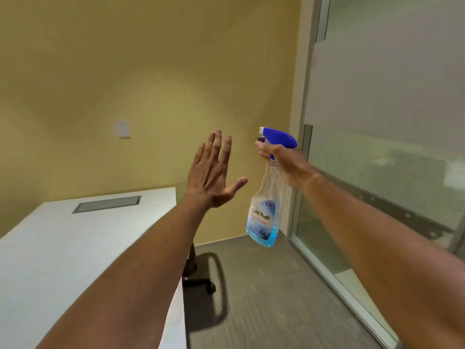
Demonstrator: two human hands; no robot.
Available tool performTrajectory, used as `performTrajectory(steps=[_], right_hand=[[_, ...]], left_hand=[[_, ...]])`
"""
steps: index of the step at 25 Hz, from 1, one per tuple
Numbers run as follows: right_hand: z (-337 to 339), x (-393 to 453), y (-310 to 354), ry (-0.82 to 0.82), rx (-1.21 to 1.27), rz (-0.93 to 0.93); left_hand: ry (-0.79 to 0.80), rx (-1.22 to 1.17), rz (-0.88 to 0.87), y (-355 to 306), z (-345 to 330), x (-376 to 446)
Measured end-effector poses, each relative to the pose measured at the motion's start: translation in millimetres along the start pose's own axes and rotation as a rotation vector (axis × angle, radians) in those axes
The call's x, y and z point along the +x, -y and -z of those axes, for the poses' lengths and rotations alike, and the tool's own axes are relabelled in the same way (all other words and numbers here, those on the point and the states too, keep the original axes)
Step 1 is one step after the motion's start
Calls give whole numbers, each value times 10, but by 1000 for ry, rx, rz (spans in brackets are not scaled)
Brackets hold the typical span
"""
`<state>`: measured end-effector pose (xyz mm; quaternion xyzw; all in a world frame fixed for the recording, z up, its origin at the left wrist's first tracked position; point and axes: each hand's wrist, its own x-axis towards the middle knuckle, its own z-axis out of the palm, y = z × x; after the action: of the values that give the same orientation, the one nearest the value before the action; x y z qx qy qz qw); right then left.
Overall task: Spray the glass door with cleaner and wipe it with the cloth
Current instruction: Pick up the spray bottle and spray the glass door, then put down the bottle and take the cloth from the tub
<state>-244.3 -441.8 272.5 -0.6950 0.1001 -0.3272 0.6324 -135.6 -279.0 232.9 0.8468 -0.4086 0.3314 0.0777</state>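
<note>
My right hand (281, 159) grips the neck of a clear spray bottle (264, 217) with a blue trigger head and a little blue cleaner at the bottom. The bottle hangs tilted in mid-air, its nozzle pointing left toward the yellow wall. My left hand (214, 177) is raised beside it, empty, palm forward and fingers spread. The frosted glass door (382, 102) fills the right side, its metal handle (307, 142) just right of the bottle head. No cloth is in view.
A white table (75, 248) with a grey cable hatch (107, 204) stands at the lower left. A black chair base (198, 280) sits on the grey carpet beside it. A white wall switch (122, 128) is on the yellow wall.
</note>
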Motion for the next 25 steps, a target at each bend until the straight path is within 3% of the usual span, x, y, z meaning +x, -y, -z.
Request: performTrajectory(steps=[11, 21, 25], right_hand=[[-2283, -193, -528, 254, 111, -106], [-3509, 22, -1254, 394, 165, -108], [-3818, 43, -1508, 375, 185, -152]], left_hand=[[84, 163, 292, 1865, 34, -1391], [184, 240, 489, 2659, -412, -1947], [236, 252, 529, 2889, -628, -2043]])
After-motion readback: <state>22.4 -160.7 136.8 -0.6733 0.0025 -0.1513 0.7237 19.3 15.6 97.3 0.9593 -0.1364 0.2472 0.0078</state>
